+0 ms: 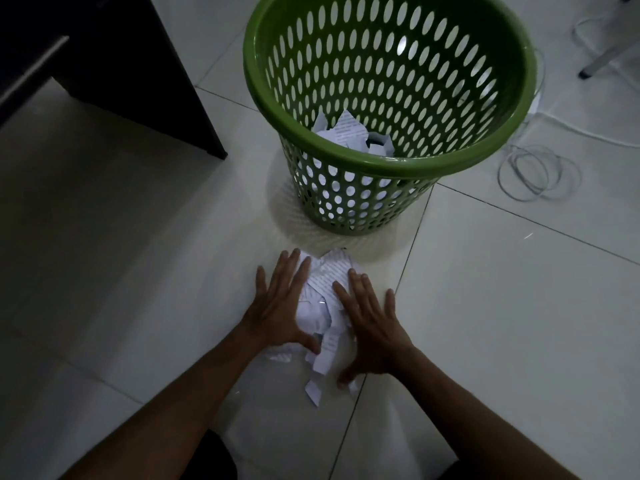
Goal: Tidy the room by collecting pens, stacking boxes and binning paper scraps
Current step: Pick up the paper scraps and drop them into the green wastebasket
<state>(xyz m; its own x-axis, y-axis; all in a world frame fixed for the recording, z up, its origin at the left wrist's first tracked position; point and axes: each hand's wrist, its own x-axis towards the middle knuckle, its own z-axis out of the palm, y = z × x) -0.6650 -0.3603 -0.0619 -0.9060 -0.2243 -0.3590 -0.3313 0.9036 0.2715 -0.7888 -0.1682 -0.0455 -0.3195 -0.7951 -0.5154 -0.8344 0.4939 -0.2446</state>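
Note:
A pile of torn white paper scraps (323, 299) with printed text lies on the white tiled floor in front of a green perforated bin (349, 199). My left hand (282, 303) lies flat on the left side of the pile, fingers spread and straight. On the pile's right side my right hand (369, 317) rests the same way, fingers straight. The scraps sit between the two hands. More paper scraps (346, 133) lie at the bottom of the bin, seen through its open top.
A dark desk or cabinet (114, 64) stands at the upper left. Coiled white cables (536, 171) lie on the floor right of the bin. A metal furniture leg (599, 60) is at the upper right.

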